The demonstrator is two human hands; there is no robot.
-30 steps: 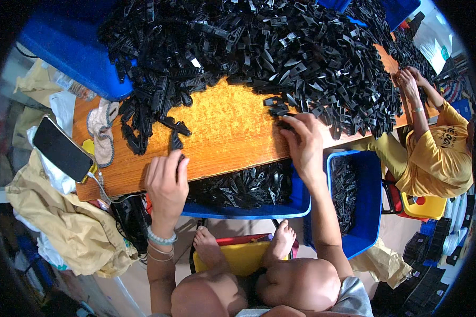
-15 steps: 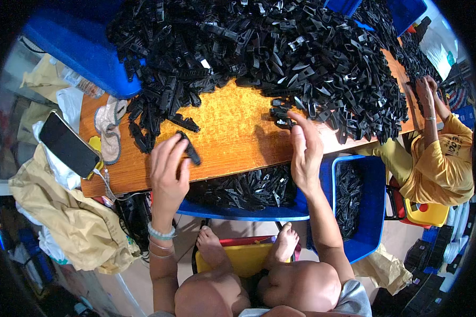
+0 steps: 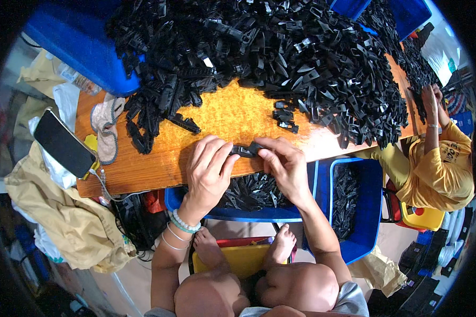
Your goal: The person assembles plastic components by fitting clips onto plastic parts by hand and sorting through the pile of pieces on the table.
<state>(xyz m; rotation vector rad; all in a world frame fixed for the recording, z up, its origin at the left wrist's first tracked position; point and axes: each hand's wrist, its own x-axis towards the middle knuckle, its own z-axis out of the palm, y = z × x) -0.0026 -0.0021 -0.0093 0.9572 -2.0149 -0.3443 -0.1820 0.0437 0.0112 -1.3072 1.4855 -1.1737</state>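
Both my hands meet over the table's front edge. My left hand [image 3: 209,168] pinches one end of a long, narrow black plastic clip piece [image 3: 242,151]. With thumb and fingertips, my right hand [image 3: 286,168] grips a smaller black plastic piece [image 3: 255,148] against the other end of it. The fingers partly hide where the two pieces touch. Just beyond my right hand lie a few loose black clip parts [image 3: 284,113]. A large heap of black plastic parts [image 3: 259,47] covers the far side of the wooden table [image 3: 158,169].
Below the table edge stands a blue bin [image 3: 254,212] with black clips, beside a second blue bin [image 3: 374,211]. A phone [image 3: 63,142] and a cloth strip [image 3: 107,132] lie at left. A co-worker in a yellow shirt [image 3: 441,171] sits at right.
My left hand has moved right with its black piece. My right hand has come back from the loose parts, closed on a small piece, and met the left.
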